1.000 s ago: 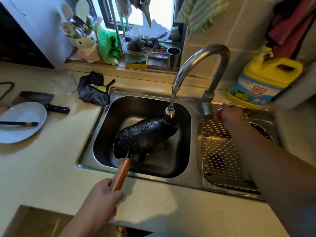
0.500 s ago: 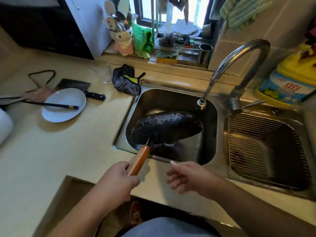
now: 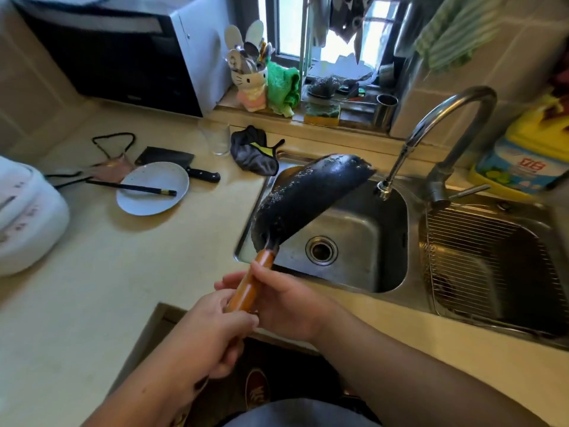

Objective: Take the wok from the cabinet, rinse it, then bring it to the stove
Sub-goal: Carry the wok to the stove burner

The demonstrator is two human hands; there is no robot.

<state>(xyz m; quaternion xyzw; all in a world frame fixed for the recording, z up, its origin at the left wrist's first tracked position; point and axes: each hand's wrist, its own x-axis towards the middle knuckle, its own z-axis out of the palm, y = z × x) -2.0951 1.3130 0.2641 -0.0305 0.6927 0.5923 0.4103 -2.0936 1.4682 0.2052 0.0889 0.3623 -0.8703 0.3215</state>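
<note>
Wok (image 3: 308,195) held up out of the sink (image 3: 363,272), tilted with its dark, water-beaded underside toward the camera and its far rim near the faucet (image 3: 443,127) spout but not touching it. Both hands are on the wooden handle (image 3: 251,285): the left hand (image 3: 212,328) is wrapped around the lower end, fingers curled closed on it, and the right hand (image 3: 286,306) cups the handle from the other side, thumb over the top and fingers folded beneath. No water stream is visible from the spout, and the basin under the wok is bare down to the drain (image 3: 321,250). Judging from this, 2 of the 3 parts look finished: the wok is plainly out of its cabinet, and the droplets on its outside suggest the rinse is done or ending, with the tilt probably draining leftover water. What remains is the carry to the stove, which does not appear in this view, so its direction cannot be told. A plate (image 3: 152,188) with chopsticks (image 3: 131,188) and a cleaver (image 3: 175,163) lie on the counter (image 3: 92,272) to the left, well apart from the wok, worth clearing if the carry goes that way.
</note>
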